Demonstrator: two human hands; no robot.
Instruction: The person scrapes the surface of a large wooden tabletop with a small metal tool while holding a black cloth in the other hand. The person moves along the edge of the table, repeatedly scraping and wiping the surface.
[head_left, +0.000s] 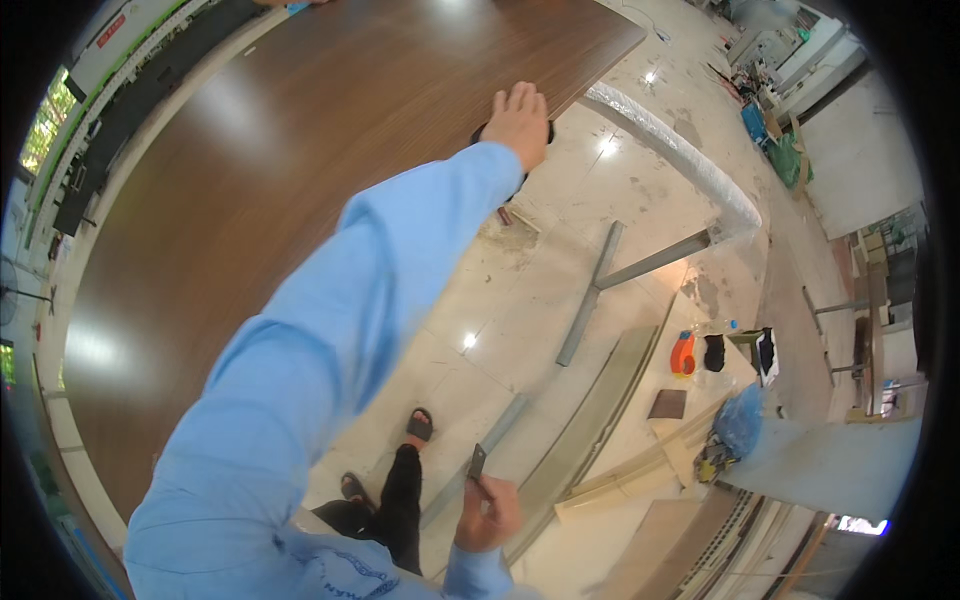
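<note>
A large brown wood-grain board (300, 130) spans the upper left. My left hand (518, 125) reaches across to its right edge, closed over a black object (550, 131) that shows on both sides of the palm; its kind is hidden. At the lower middle, my right hand (490, 515) is closed round a small dark flat piece (477, 462), like a scraper blade, sticking up past the fingers. This hand is apart from the board.
A plastic-wrapped bent frame (690, 150) with a grey T-shaped foot (590, 300) stands right of the board. Farther right, an orange tape dispenser (683, 354), a brown square (667, 404) and a blue plastic bag (740, 420) lie about. Long panels (590, 410) lie nearer.
</note>
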